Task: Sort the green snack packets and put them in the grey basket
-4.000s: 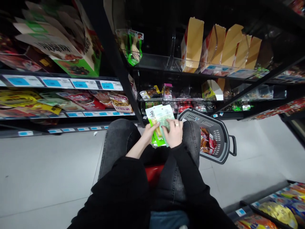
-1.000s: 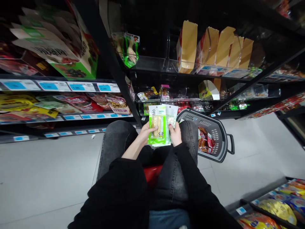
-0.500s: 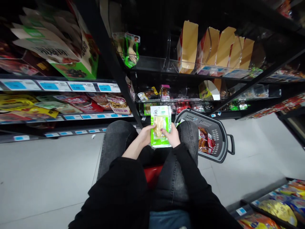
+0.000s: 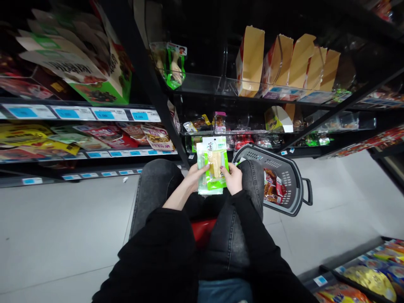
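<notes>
Your left hand (image 4: 190, 179) and right hand (image 4: 234, 180) each have a pinching grip on opposite sides of the packets (image 4: 216, 165), between your knees (image 4: 158, 176) near the shelf's front edge (image 4: 243, 133), probably so they face you without slipping.

We identify the place as a shop, at a snack aisle. As reference, we take the shopping basket (image 4: 292, 171), which stands on the tiled floor (image 4: 78, 223). To its left, we note price labels (image 4: 109, 114) and rows of bagged snacks (image 4: 159, 138). Above it, we see open cardboard display cartons (image 4: 251, 61). To its lower right, we find more bagged goods (image 4: 369, 281).
</notes>
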Tool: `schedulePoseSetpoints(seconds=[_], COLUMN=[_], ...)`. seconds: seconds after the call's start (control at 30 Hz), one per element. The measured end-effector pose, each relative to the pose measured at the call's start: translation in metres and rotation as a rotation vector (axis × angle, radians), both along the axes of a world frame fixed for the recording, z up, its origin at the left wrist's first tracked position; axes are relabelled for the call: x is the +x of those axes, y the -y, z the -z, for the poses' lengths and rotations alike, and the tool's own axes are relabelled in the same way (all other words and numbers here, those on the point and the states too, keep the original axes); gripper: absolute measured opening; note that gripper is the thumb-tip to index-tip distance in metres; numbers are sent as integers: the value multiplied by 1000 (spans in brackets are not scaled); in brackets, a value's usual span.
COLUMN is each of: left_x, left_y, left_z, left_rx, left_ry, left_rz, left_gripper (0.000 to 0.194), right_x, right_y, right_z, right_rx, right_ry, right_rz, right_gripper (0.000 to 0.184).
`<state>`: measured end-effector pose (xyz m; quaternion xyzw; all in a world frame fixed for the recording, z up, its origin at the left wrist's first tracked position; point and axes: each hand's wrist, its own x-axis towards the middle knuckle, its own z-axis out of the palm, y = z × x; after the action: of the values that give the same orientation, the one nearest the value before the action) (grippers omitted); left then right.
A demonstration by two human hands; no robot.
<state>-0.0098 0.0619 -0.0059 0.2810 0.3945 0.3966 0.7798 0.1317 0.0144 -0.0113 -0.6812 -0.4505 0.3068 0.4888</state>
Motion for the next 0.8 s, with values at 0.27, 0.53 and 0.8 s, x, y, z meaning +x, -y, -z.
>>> schedulePoseSetpoints(seconds=[0.27,0.53,0.8], left_x=[-4,2,8], left_y=[-4,-7,-1], left_z=[-4,15,7], left_rx=[-30,127,158], left_ry=[-46,-41,39], left_rz=[-61,-167,-101], left_gripper=[37,38,55], right_x=[21,-17,-11], right_y=[11,17,11], right_z=[-23,-24,-22], right_rx=[103,218,242], right_ry=[232,763,595], right_rz=[473,-312,-91], right_gripper=[38,25,19])
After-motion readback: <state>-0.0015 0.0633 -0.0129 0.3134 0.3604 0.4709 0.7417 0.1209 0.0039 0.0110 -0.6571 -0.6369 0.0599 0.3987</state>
